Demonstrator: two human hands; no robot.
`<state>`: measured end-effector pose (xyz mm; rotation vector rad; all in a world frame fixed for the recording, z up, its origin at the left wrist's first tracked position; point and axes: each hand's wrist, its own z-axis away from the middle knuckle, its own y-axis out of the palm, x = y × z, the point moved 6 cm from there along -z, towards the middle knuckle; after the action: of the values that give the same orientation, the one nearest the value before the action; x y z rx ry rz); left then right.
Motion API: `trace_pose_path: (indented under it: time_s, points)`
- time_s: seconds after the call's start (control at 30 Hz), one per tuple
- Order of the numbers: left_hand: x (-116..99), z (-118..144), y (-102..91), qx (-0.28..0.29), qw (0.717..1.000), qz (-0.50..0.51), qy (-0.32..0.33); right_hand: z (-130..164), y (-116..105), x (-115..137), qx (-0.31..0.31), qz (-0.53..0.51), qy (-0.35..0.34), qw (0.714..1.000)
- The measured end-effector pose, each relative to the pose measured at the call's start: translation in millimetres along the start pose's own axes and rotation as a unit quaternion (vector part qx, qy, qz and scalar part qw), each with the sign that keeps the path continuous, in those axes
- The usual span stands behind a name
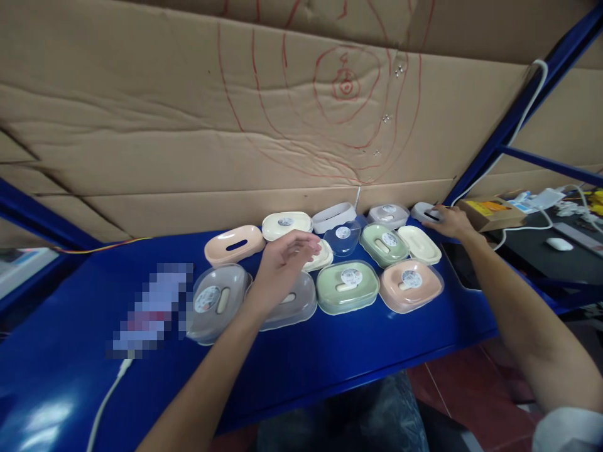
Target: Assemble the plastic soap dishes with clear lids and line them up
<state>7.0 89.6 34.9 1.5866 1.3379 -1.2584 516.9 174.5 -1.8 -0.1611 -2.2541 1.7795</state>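
My right hand reaches to the far right of the blue table, its fingers closed on the end of a small grey soap box. My left hand hovers with loosely bent fingers over a cream soap dish part, which it partly hides; nothing shows in it. Beside it lies a clear lid with a round label. Closed soap boxes with clear lids stand in front: a grey one, another grey one partly behind my left wrist, a green one and a pink one.
Along the back sit a pink open part, a cream box and a white-grey part. A phone with a white cable lies left, a dark tablet-like device right. Cardboard walls the back; a small carton stands right.
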Motion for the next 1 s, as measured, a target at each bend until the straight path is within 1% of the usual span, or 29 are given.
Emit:
trace_pose_path:
  time_s: [0.07, 0.13, 0.2, 0.23, 0.3, 0.33, 0.4, 0.43, 0.5, 0.53, 0.57, 0.63, 0.7, 0.8, 0.9, 1.0]
  points:
    - [1.3, -0.2, -0.1, 0.000, 1.000, 0.000, -0.001, 6.7, -5.7, -2.7, -0.022, -0.002, 0.037, 0.999]
    - [1.9, -0.1, -0.4, -0.001, 1.000, -0.002, 0.000, 16.9, -17.5, 2.3, -0.063, -0.010, 0.048, 0.997]
    - [2.0, 0.0, -0.1, 0.001, 1.000, -0.003, 0.002, 32.0, -33.3, 18.2, -0.115, -0.025, 0.032, 0.993]
    - [1.9, 0.0, 0.1, 0.003, 1.000, -0.001, 0.004, 41.7, -41.6, 30.9, -0.139, -0.033, 0.015, 0.990]
    - [1.9, -0.3, 0.3, 0.003, 1.000, 0.005, 0.008, 65.7, -57.5, 67.5, -0.173, -0.056, -0.042, 0.982]
    - [2.4, -0.6, 0.2, 0.002, 1.000, 0.010, 0.007, 80.2, -65.3, 91.8, -0.186, -0.073, -0.090, 0.976]
    - [4.3, -1.0, -0.2, 0.002, 1.000, 0.027, 0.001, 116.6, -81.5, 151.1, -0.209, -0.152, -0.260, 0.930]
    - [5.6, -1.1, -0.4, 0.005, 0.999, 0.041, -0.005, 134.4, -86.7, 178.8, -0.203, -0.178, -0.324, 0.907]
    - [8.2, -0.3, -0.2, 0.019, 0.996, 0.084, -0.023, 164.0, -88.0, 227.4, -0.151, -0.201, -0.423, 0.871]
    - [9.1, 0.5, 0.4, 0.029, 0.993, 0.111, -0.035, 174.0, -86.5, 244.4, -0.133, -0.208, -0.445, 0.861]
    - [9.6, 1.6, 1.5, 0.041, 0.989, 0.137, -0.048, 180.5, -83.0, 256.5, -0.117, -0.213, -0.452, 0.858]
    - [9.1, 4.5, 5.4, 0.068, 0.980, 0.172, -0.077, 187.3, -72.1, 268.7, -0.093, -0.218, -0.465, 0.853]
    - [7.8, 6.8, 9.4, 0.078, 0.976, 0.177, -0.100, 188.0, -59.2, 268.5, -0.072, -0.221, -0.471, 0.851]
    - [6.9, 6.6, 11.7, 0.056, 0.975, 0.178, -0.121, 185.6, -47.3, 259.9, -0.050, -0.234, -0.460, 0.855]
    - [9.1, 3.0, 6.6, 0.015, 0.971, 0.198, -0.136, 185.5, -50.8, 255.6, -0.049, -0.245, -0.445, 0.860]
    - [11.8, -1.6, -5.7, -0.032, 0.965, 0.222, -0.137, 177.0, -66.2, 245.8, -0.096, -0.247, -0.418, 0.869]
